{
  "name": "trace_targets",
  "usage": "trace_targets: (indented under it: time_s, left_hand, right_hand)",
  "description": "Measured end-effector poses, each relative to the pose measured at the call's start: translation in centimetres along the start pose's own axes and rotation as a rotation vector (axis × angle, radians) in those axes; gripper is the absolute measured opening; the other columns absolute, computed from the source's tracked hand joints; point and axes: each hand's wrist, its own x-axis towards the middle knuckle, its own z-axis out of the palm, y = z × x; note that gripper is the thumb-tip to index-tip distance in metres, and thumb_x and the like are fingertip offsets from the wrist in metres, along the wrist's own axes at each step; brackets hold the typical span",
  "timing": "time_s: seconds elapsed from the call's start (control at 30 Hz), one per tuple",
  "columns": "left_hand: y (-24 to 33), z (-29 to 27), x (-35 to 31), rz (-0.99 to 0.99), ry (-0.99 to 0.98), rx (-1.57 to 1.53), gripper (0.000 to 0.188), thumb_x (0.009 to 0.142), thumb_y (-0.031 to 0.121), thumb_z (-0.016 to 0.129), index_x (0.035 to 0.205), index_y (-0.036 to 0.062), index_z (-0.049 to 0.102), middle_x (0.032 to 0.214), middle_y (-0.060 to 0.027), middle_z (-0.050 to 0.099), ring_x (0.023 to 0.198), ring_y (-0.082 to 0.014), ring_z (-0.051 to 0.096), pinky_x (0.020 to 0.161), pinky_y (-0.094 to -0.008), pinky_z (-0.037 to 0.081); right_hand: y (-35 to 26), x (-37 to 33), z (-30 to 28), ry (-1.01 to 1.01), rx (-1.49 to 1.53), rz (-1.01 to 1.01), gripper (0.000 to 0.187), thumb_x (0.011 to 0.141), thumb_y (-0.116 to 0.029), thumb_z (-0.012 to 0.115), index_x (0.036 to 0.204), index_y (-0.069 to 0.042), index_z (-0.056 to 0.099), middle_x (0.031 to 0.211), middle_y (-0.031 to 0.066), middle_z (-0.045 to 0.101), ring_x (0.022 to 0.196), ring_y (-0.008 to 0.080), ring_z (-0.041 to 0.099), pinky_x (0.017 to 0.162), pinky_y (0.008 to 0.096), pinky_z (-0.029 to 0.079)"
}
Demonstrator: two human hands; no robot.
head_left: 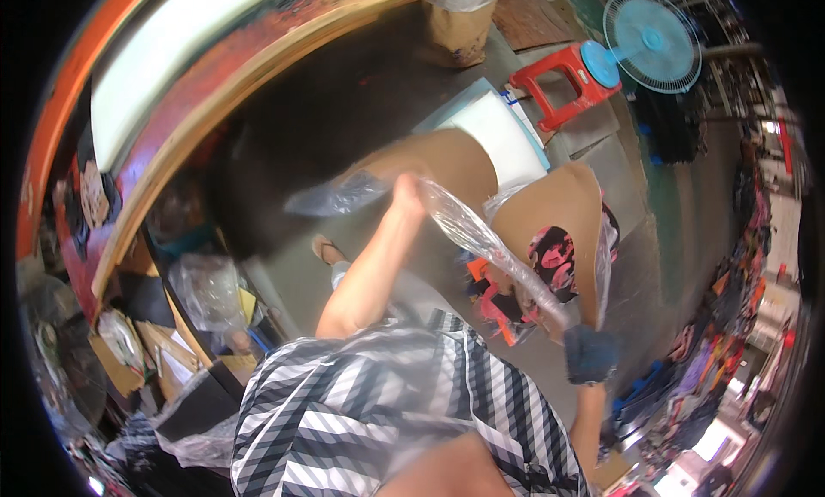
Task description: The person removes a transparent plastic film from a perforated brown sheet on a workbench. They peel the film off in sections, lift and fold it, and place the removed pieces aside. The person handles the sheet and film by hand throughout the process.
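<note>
A long clear plastic film point(481, 226), bunched into a strip, stretches between my two hands. My left hand point(410, 194) is bare and closed around it, with a loose end of the film hanging off to the left. At the lower right, my right hand point(591, 353) wears a dark blue-grey glove and grips the film's other end; motion blurs its fingers. Below the film stands a cardboard box point(550, 209) with its flaps up. Pink, black and orange patterned fabric point(553, 256) shows inside and beside it, with more clear plastic along the box edge.
Beyond the box lies a white stack point(494, 128) on the floor. A red stool point(563, 85) stands behind it, next to a blue fan point(653, 40). A tan sack point(460, 33) is farther back. The wooden table edge point(215, 89) curves along the left. Piled clothes point(687, 368) line the right.
</note>
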Motion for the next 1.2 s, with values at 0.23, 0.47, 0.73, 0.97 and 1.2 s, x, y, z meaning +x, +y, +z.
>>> trace_targets:
  time_s: [0.23, 0.47, 0.73, 0.97, 1.2]
  left_hand:
    - [-1.4, 7.8, -9.4, -0.367, -0.529, -0.002, 0.024, 0.09, 0.006, 0.043, 0.104, -0.0085, 0.057, 0.094, -0.0215, 0.065, 0.087, -0.0281, 0.068, 0.075, -0.0386, 0.06]
    - [-0.7, 10.7, -20.2, -0.159, -0.614, 0.281, 0.018, 0.088, 0.004, 0.051, 0.103, -0.0022, 0.059, 0.09, -0.0125, 0.067, 0.078, -0.0206, 0.068, 0.069, -0.0303, 0.058]
    - [6.0, 14.1, -34.1, 0.403, -0.564, 0.977, 0.054, 0.07, 0.004, 0.062, 0.124, 0.0001, 0.056, 0.103, -0.0076, 0.065, 0.09, -0.0151, 0.062, 0.08, -0.0289, 0.05]
    - [16.8, 10.3, -43.4, 0.999, -0.388, 0.808, 0.054, 0.074, 0.012, 0.065, 0.125, -0.0017, 0.055, 0.109, -0.01, 0.064, 0.096, -0.0179, 0.062, 0.085, -0.0313, 0.05]
    - [34.4, 10.4, -48.7, 1.195, -0.47, 0.523, 0.047, 0.085, 0.021, 0.061, 0.125, -0.003, 0.054, 0.113, -0.0116, 0.064, 0.1, -0.0201, 0.061, 0.088, -0.0329, 0.049]
  right_hand:
    - [3.3, -1.4, 17.8, 0.01, 0.977, 0.382, 0.021, 0.09, -0.015, 0.059, 0.106, -0.003, 0.066, 0.106, 0.0091, 0.067, 0.097, 0.0223, 0.063, 0.083, 0.0337, 0.051]
    - [8.8, 15.6, 15.5, 0.664, 1.353, 0.54, 0.057, 0.093, -0.036, 0.053, 0.136, -0.001, 0.044, 0.134, 0.0161, 0.051, 0.125, 0.0283, 0.048, 0.103, 0.042, 0.037]
    - [3.1, 17.8, -2.3, 0.372, 1.963, 0.16, 0.068, 0.089, -0.035, 0.059, 0.142, 0.0, 0.036, 0.138, 0.015, 0.048, 0.125, 0.0303, 0.048, 0.105, 0.0416, 0.038]
    - [-10.9, 22.0, -16.1, 0.259, 1.78, -0.549, 0.084, 0.079, -0.031, 0.072, 0.146, 0.0, 0.031, 0.14, 0.013, 0.046, 0.127, 0.0265, 0.046, 0.108, 0.0407, 0.036]
    - [-27.4, 30.8, -28.7, 0.449, 1.674, -0.882, 0.072, 0.081, -0.013, 0.066, 0.145, -0.003, 0.035, 0.143, 0.013, 0.043, 0.128, 0.0276, 0.044, 0.109, 0.0415, 0.034]
